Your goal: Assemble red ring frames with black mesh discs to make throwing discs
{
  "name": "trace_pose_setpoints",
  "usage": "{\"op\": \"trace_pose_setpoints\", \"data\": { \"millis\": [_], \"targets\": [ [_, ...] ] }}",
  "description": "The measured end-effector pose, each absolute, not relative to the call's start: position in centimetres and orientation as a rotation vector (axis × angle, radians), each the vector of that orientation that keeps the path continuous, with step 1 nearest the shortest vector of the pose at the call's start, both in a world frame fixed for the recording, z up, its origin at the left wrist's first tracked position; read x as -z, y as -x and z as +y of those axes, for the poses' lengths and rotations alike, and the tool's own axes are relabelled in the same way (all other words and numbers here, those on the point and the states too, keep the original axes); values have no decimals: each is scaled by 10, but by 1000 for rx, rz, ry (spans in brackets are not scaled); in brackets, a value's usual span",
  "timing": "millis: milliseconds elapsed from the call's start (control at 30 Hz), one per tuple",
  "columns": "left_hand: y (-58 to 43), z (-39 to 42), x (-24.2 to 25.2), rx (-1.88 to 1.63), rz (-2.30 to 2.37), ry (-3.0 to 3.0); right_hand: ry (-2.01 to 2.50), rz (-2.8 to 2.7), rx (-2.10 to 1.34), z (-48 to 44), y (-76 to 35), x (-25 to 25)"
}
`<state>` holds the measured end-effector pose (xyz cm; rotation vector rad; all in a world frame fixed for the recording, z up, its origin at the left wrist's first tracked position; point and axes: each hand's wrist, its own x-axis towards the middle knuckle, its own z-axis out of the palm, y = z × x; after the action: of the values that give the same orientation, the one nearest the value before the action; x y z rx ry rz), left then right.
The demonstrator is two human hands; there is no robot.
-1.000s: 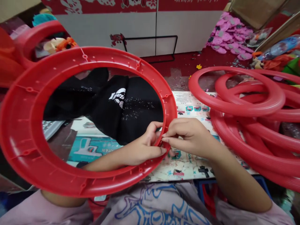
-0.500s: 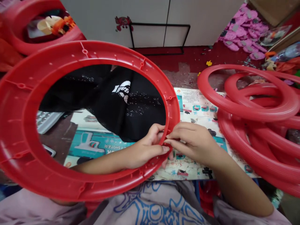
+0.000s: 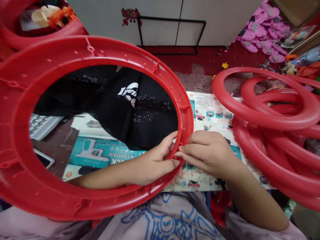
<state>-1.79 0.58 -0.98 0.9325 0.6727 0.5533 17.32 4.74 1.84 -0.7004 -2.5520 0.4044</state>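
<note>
A large red plastic ring [image 3: 18, 123] is tilted up in front of me, its hollow ribbed side with small posts facing me. My left hand [image 3: 157, 163] reaches through the ring's opening and grips the rim at the lower right, thumb on the near side and fingers behind. At that same stretch of rim my right hand [image 3: 207, 150] is closed in a pinch, fingertips pressed to the inside of the channel. Whatever lies between those fingertips is too small or hidden to make out. Black mesh fabric with white lettering [image 3: 135, 110] shows through the opening.
To the right lies a pile of ridged red rings [image 3: 265, 123]. Printed cardboard [image 3: 210, 110] covers the tabletop. A black wire frame [image 3: 172, 20] stands at the back, with pink pieces [image 3: 265, 30] heaped at the far right. A phone-like device [image 3: 44, 159] lies at left.
The ring has swung slightly left and toward me on its left side. Both hands stay at the same stretch of rim, with only small finger movement.
</note>
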Motion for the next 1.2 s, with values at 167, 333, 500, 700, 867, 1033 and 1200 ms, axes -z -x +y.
{"op": "trace_pose_setpoints", "data": {
  "millis": [167, 333, 500, 700, 867, 1033, 1200],
  "targets": [
    [15, 6, 9, -526, 644, -786, 698, -2605, -307, 46, -172, -17],
    [12, 9, 6, -562, 687, -702, 707, -2592, -380, 46, -175, -18],
    [13, 8, 4, -469, 764, -718, 724, -2558, -375, 51, -179, -20],
    [15, 5, 4, -462, 737, -880, 789, -2557, -574, 54, -178, -15],
    [19, 1, 4, -515, 587, -784, 751, -2521, -623, 51, -173, -13],
    [18, 3, 5, -580, 719, -822, 759, -2543, -658, 49, -171, -11],
    [20, 5, 5, -488, 867, -1199, 799, -2549, -842, 53, -178, -20]
  ]
}}
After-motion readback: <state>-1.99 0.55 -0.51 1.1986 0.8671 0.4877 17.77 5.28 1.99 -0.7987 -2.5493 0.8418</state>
